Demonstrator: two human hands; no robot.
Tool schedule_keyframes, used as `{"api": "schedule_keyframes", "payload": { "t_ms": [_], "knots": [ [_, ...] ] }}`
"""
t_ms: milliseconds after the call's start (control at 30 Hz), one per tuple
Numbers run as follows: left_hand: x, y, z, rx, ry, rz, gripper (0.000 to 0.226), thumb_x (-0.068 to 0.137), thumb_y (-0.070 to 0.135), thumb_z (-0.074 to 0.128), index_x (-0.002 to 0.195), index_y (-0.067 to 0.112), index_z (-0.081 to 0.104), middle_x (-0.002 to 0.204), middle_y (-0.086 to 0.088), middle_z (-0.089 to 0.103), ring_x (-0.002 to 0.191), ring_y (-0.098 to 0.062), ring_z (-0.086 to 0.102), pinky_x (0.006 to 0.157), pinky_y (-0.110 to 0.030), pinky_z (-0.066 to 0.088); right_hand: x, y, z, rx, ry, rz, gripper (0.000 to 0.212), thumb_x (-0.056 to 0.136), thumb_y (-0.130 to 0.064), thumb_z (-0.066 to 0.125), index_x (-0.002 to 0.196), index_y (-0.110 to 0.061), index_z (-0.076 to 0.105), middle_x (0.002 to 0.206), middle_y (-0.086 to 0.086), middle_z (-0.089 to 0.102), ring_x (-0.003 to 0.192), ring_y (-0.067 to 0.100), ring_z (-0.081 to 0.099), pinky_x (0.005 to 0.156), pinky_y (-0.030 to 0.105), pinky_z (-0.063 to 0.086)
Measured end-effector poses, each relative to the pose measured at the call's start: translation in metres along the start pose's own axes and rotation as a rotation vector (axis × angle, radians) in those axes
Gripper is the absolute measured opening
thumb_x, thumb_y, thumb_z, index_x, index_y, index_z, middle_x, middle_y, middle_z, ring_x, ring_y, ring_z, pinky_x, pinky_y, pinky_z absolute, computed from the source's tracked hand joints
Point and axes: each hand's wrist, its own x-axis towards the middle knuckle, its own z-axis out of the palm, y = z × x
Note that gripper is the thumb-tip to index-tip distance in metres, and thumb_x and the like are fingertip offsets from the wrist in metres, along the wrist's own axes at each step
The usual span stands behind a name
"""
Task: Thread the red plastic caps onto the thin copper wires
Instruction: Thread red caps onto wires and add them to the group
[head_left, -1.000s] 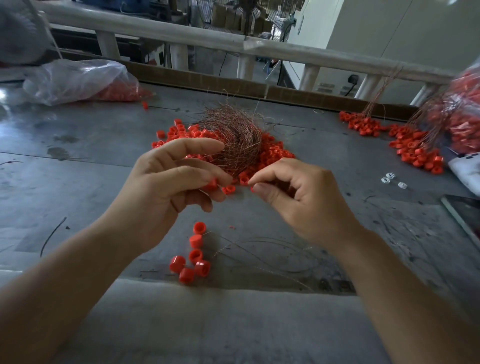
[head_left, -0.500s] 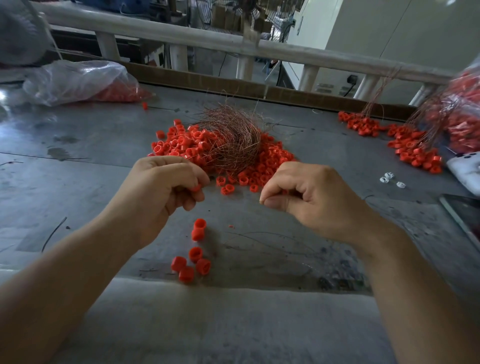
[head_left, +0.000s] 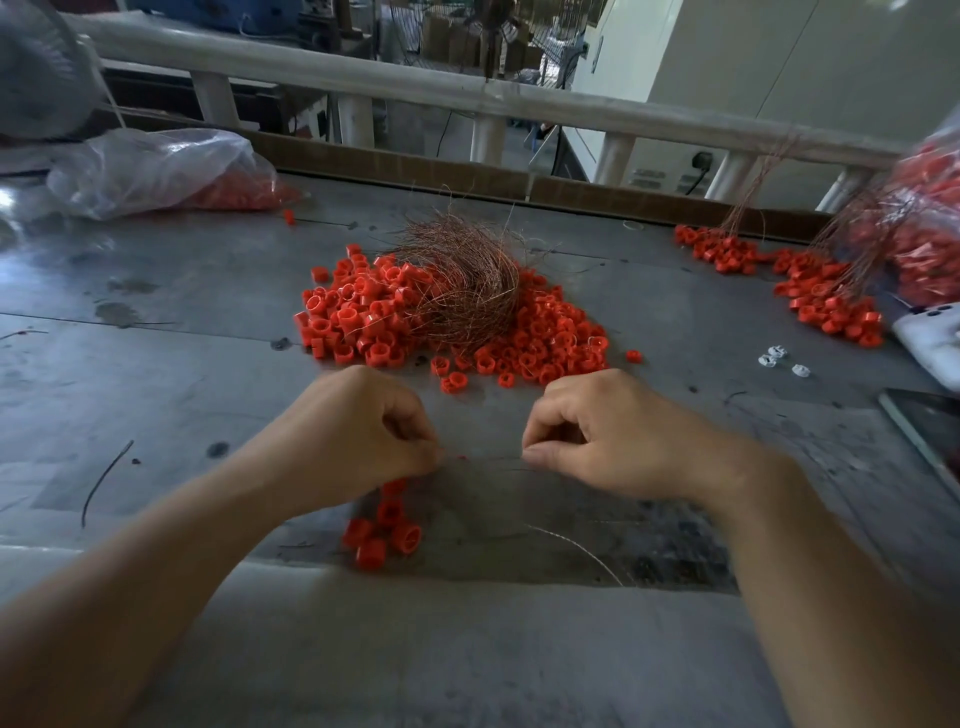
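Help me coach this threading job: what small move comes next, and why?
Probably the left hand should release and reach forward for another cap from the loose pile: the thin wire lies stretched between it and the right hand, and strung caps already bunch beneath it.

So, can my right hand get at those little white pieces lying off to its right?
Probably yes. The white pieces lie on bare table beyond the right hand, with nothing between them. Its fingers pinch a thin wire, though, so it would likely have to let go first.
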Motion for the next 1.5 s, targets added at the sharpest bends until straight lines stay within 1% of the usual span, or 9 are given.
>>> {"api": "schedule_keyframes", "payload": {
  "t_ms": [167,333,433,567,733,1000,1200,1333,1500],
  "knots": [
    [0.0,0.0,0.0,-0.08,0.009,-0.017,0.018,0.066,0.03,0.074,0.053,0.037,0.065,0.066,0.023,0.066,0.056,0.008,0.058,0.052,-0.005,0.042,0.002,-0.007,0.004,0.026,0.043,-0.025,0.026,0.082,-0.044,0.059,0.089,-0.021,0.068,0.081,-0.011,0.058,0.075,0.002,0.051,0.067,0.014,0.039],
    [0.01,-0.016,-0.003,0.072,0.367,-0.108,0.01,0.076,0.021,0.07,0.077,0.029,0.064,0.071,0.016,0.059,0.069,-0.006,0.056,0.06,-0.021,0.042,0.003,-0.012,0.008,0.028,0.064,-0.068,0.021,0.083,-0.038,0.061,0.091,-0.019,0.069,0.085,-0.006,0.06,0.078,0.006,0.052,0.071,0.018,0.041],
    [0.017,-0.026,-0.002,0.189,0.429,-0.221,0.03,0.078,0.024,0.068,0.106,0.018,0.061,0.088,0.002,0.057,0.08,-0.018,0.053,0.066,-0.03,0.041,0.003,-0.011,0.007,0.04,0.094,-0.056,0.019,0.083,-0.035,0.062,0.089,-0.019,0.07,0.084,-0.005,0.062,0.078,0.007,0.053,0.071,0.019,0.041],
    [0.025,-0.03,-0.001,0.22,0.433,-0.226,0.043,0.078,0.031,0.07,0.117,0.018,0.059,0.091,-0.001,0.055,0.081,-0.02,0.051,0.065,-0.032,0.04,0.002,-0.011,0.007,0.042,0.099,-0.06,0.018,0.083,-0.034,0.062,0.087,-0.019,0.07,0.084,-0.005,0.063,0.078,0.007,0.054,0.072,0.02,0.042],
    [0.03,-0.028,0.002,0.241,0.429,-0.21,0.035,0.079,0.032,0.07,0.112,0.021,0.064,0.087,0.002,0.056,0.081,-0.021,0.055,0.069,-0.037,0.05,0.003,-0.01,0.007,0.044,0.117,-0.067,0.016,0.084,-0.032,0.062,0.086,-0.018,0.07,0.082,-0.005,0.062,0.076,0.006,0.054,0.071,0.02,0.042],
    [0.026,-0.025,-0.001,0.224,0.425,-0.16,0.008,0.075,0.021,0.074,0.081,0.022,0.068,0.082,0.003,0.061,0.077,-0.017,0.055,0.066,-0.032,0.048,0.004,-0.008,0.006,0.033,0.125,-0.056,0.016,0.084,-0.032,0.062,0.086,-0.018,0.07,0.082,-0.006,0.063,0.077,0.005,0.055,0.072,0.02,0.044],
    [0.012,-0.01,0.0,0.086,0.341,-0.006,0.036,0.066,0.006,0.079,0.059,0.031,0.055,0.069,0.016,0.057,0.066,-0.003,0.056,0.058,-0.012,0.041,0.009,0.0,0.006,-0.022,0.341,0.06,0.015,0.083,-0.031,0.063,0.087,-0.018,0.069,0.084,-0.006,0.061,0.082,0.009,0.054,0.077,0.028,0.045],
    [0.009,-0.002,0.005,-0.021,0.31,0.101,0.04,0.064,0.004,0.08,0.059,0.034,0.054,0.07,0.012,0.058,0.069,0.004,0.057,0.062,-0.003,0.041,0.02,0.007,0.008,-0.017,0.508,0.147,0.024,0.084,-0.025,0.064,0.104,-0.013,0.068,0.108,-0.001,0.057,0.104,0.014,0.05,0.085,0.015,0.03],
    [0.009,0.0,0.007,0.008,0.294,0.159,0.043,0.067,0.007,0.078,0.06,0.04,0.051,0.071,0.015,0.057,0.071,-0.002,0.057,0.065,-0.007,0.044,0.037,0.008,0.019,-0.127,0.398,0.148,0.051,0.088,-0.027,0.058,0.135,-0.013,0.043,0.149,0.001,0.029,0.136,0.014,0.022,0.105,0.017,0.007]
  ]
}}
